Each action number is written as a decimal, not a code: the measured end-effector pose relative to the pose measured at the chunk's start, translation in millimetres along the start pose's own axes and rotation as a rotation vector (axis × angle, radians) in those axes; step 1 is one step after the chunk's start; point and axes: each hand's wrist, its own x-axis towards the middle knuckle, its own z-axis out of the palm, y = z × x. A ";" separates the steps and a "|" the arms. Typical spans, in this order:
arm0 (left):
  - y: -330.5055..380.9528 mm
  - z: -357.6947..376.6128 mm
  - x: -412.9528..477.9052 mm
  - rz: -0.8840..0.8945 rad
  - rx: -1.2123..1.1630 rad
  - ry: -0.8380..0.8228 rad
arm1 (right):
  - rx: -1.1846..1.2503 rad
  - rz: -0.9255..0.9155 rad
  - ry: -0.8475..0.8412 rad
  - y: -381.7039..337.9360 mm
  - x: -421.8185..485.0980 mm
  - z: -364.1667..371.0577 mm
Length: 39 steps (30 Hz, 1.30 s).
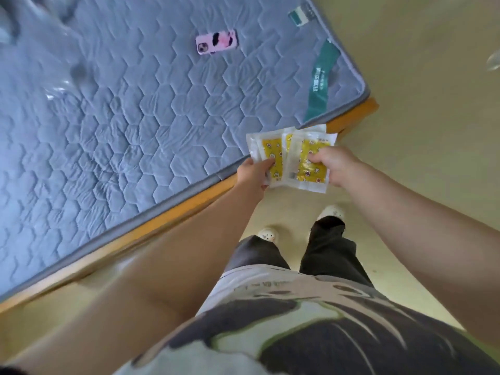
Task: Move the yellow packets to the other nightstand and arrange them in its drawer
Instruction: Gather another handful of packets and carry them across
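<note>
Several yellow packets (pixel 303 152) with clear white edges are fanned out in front of me, held over the corner of the bed. My left hand (pixel 253 174) pinches the left packet (pixel 266 148) at its lower edge. My right hand (pixel 336 165) grips the right packets from the side, thumb on the yellow print. No nightstand or drawer is in view.
A bare grey quilted mattress (pixel 121 117) on an orange wooden frame (pixel 351 115) fills the left. A pink phone (pixel 216 41) lies on it. Beige floor (pixel 419 117) stretches to the right; my feet in white slippers (pixel 331 212) stand beside the bed.
</note>
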 end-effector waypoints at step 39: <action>536.7 545.0 205.4 0.225 -0.804 0.320 | -0.673 -0.368 -0.291 -780.1 339.4 -200.2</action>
